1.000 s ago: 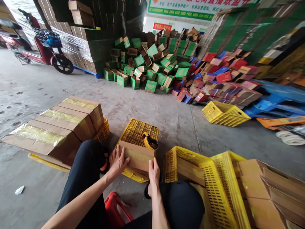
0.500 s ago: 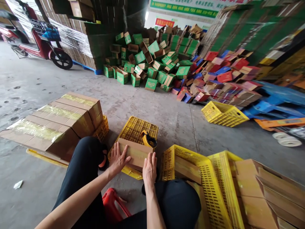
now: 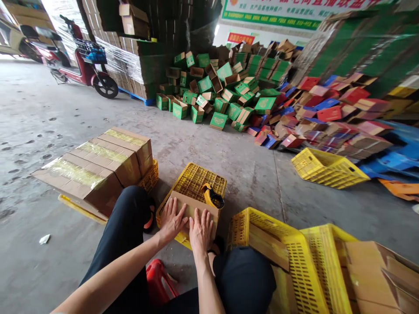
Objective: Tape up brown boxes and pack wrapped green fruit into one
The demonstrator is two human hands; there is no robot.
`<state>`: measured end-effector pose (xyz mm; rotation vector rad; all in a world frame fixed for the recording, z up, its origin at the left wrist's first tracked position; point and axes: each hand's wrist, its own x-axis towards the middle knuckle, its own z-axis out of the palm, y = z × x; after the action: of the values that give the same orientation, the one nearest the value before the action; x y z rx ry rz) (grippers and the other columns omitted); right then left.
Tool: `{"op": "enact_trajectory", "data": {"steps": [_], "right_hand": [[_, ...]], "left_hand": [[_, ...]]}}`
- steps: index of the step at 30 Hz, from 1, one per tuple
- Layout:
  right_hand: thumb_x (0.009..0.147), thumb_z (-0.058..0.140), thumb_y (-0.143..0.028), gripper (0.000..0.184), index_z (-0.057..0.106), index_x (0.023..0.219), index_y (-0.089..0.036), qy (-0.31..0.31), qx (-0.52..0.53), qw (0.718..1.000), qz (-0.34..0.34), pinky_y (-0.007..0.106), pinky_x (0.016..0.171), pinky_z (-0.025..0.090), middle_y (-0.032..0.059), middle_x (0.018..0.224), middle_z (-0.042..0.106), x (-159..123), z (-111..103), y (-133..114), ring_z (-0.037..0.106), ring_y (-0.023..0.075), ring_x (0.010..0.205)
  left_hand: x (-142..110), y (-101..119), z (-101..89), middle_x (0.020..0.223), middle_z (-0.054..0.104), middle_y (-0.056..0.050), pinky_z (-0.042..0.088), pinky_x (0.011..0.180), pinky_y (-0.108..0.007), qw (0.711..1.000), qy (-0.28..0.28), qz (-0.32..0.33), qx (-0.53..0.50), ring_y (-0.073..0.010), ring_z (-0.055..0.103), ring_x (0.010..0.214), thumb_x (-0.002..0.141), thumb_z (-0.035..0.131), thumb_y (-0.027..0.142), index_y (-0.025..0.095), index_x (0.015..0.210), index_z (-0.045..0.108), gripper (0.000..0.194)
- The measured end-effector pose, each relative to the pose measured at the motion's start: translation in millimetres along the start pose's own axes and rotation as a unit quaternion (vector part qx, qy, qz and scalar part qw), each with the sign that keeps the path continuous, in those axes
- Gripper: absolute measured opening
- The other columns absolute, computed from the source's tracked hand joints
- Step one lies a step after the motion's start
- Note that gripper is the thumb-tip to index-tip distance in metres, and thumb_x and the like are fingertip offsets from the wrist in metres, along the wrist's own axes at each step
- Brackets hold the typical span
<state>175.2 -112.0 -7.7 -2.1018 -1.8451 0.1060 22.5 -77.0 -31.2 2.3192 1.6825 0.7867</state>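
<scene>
A small brown cardboard box (image 3: pixel 211 210) lies on an upturned yellow plastic crate (image 3: pixel 196 176) between my knees. My left hand (image 3: pixel 173 218) rests flat on its left part with the fingers spread. Beside it, my right hand (image 3: pixel 200 229) presses on the box top with outstretched fingers. Just behind the box, on the crate, sits a yellow-and-black tape dispenser (image 3: pixel 212 197); neither hand touches it. Much of the box is hidden under my hands.
Taped cartons (image 3: pixel 108 161) stand at the left on a crate. To my right, a yellow crate (image 3: pixel 294 257) holds cardboard boxes, beside another crate with flattened cardboard (image 3: pixel 369 270). A red stool (image 3: pixel 159 279) is below me. Green boxes (image 3: pixel 218 121) and a scooter (image 3: pixel 85 65) are farther off.
My right hand has slid left from the box's right end towards its middle, close to my left hand. The camera view has shifted, so the surroundings appear farther right.
</scene>
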Motion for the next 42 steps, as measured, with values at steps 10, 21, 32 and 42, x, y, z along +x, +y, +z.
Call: {"op": "enact_trajectory", "data": {"steps": [10, 21, 32, 42], "right_hand": [[0.108, 0.039, -0.041, 0.05, 0.048, 0.156, -0.032, -0.024, -0.074, 0.997, 0.008, 0.07, 0.118, 0.026, 0.018, 0.168, 0.035, 5.1, -3.2, -9.7, 0.031, 0.0434, 0.155], [0.108, 0.044, -0.043, 0.051, 0.043, 0.158, -0.034, -0.057, -0.107, 0.992, 0.028, 0.066, 0.12, 0.027, 0.0172, 0.168, 0.035, 8.5, -14.2, -17.0, 0.034, 0.0389, 0.154], [0.103, 0.055, -0.051, 0.057, 0.038, 0.157, -0.049, -0.09, -0.048, 0.993, -0.064, 0.078, 0.118, 0.016, 0.0068, 0.174, 0.025, -4.3, -23.2, -10.0, 0.02, 0.0435, 0.159], [0.11, 0.036, -0.04, 0.044, 0.056, 0.15, -0.036, -0.067, 0.007, 0.993, -0.097, 0.069, 0.121, 0.026, 0.0042, 0.161, 0.05, -16.9, -29.8, 7.7, 0.039, 0.0334, 0.153]], "left_hand": [[-0.9, 2.7, 2.1, 0.166, 0.041, -0.01, 0.028, 0.121, -0.064, 0.997, -0.006, 0.06, 0.039, -0.0421, 0.02, 0.158, 0.106, 0.05, 0.04, 0.034, 0.154, 0.052, 0.049], [11.0, -19.7, -38.5, 0.169, 0.036, -0.007, 0.038, 0.116, -0.054, 0.994, -0.059, 0.029, 0.083, -0.03, 0.036, 0.154, 0.107, 0.042, 0.053, 0.032, 0.163, 0.035, 0.061], [0.9, -11.2, -10.6, 0.168, 0.034, -0.016, 0.027, 0.123, -0.057, 0.994, -0.065, 0.065, 0.066, -0.0363, 0.029, 0.157, 0.108, 0.04, 0.032, 0.019, 0.159, 0.045, 0.053], [-2.7, -20.2, -12.0, 0.171, 0.028, -0.014, 0.031, 0.122, -0.054, 0.988, -0.047, 0.125, 0.073, -0.0361, 0.031, 0.157, 0.106, 0.044, 0.056, 0.031, 0.161, 0.042, 0.06]]}}
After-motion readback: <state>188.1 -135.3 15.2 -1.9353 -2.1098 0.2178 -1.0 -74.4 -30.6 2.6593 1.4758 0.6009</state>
